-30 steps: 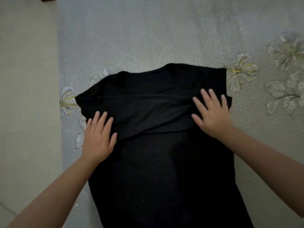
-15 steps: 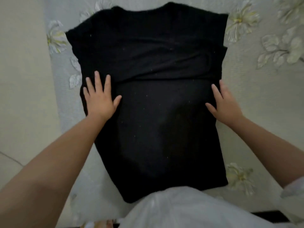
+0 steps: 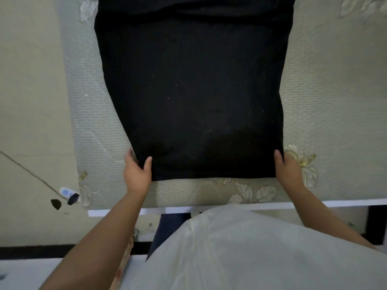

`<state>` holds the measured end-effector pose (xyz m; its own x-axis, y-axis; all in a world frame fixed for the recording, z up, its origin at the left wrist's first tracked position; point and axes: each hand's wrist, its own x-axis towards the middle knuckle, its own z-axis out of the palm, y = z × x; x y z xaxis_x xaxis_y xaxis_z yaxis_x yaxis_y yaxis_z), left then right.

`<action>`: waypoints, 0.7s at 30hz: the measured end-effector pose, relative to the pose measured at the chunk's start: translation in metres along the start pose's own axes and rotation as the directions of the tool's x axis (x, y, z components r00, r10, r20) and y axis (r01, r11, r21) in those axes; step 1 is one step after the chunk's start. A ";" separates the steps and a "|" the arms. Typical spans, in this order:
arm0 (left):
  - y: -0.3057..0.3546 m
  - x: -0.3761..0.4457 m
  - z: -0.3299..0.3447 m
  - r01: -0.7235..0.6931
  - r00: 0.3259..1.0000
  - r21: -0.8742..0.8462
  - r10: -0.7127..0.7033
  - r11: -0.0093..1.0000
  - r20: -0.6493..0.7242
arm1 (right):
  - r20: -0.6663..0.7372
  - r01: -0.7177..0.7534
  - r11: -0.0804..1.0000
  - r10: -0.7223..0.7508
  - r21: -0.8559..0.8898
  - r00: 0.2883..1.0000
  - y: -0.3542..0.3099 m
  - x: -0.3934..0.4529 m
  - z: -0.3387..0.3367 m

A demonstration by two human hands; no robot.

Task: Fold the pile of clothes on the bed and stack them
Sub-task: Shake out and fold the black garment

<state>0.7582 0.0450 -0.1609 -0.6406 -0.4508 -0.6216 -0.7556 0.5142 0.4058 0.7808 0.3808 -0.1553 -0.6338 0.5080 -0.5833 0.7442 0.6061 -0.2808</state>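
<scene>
A black shirt (image 3: 192, 86) lies flat on the bed (image 3: 326, 101), sleeves folded in, its hem toward me and its collar end running out of the top of the view. My left hand (image 3: 137, 171) pinches the hem's left corner, thumb on top and fingers tucked under the cloth. My right hand (image 3: 288, 168) grips the hem's right corner the same way, thumb along the shirt's edge.
The bedcover is pale grey-green with embroidered flowers (image 3: 301, 162) and leaves (image 3: 253, 192). The bed's near edge (image 3: 209, 208) is just in front of my white top (image 3: 251, 248). On the floor at the left lie a thin cable (image 3: 27, 170) and a small white-and-blue device (image 3: 68, 193).
Both hands slid down the shirt from its shoulders to the hem and took hold of the two bottom corners. My view tilted downward toward the bed's near edge.
</scene>
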 end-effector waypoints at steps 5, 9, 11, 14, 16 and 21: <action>0.001 -0.010 -0.016 0.195 0.966 -0.583 -0.054 0.789 0.251 | -0.069 -0.059 0.960 0.080 0.273 0.994 0.014 -0.010 -0.024; 0.003 -0.024 -0.040 0.192 0.957 -0.739 0.045 0.646 0.287 | -0.009 -0.032 0.928 0.038 0.372 0.999 0.015 -0.028 -0.033; 0.006 -0.026 -0.049 0.108 0.979 -0.738 0.056 0.667 0.194 | -0.022 0.006 0.932 0.002 0.362 1.000 0.013 -0.037 -0.035; 0.001 -0.023 -0.060 0.055 0.998 -0.712 -0.007 0.701 0.070 | -0.070 0.034 0.961 -0.016 0.274 0.997 0.017 -0.044 -0.037; -0.011 -0.019 -0.065 -0.002 0.993 -0.660 -0.076 0.751 -0.090 | -0.095 0.049 0.988 -0.035 0.149 0.995 0.020 -0.046 -0.037; -0.052 -0.031 -0.066 0.056 0.897 -0.517 -0.270 0.854 -0.349 | -0.110 -0.039 0.996 0.030 -0.079 0.993 0.028 -0.066 -0.017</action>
<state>0.8080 -0.0158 -0.1184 -0.4184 -0.7979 -0.4340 -0.7519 0.0362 0.6583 0.8400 0.3748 -0.1117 -0.6301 0.5905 -0.5042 0.7496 0.6320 -0.1967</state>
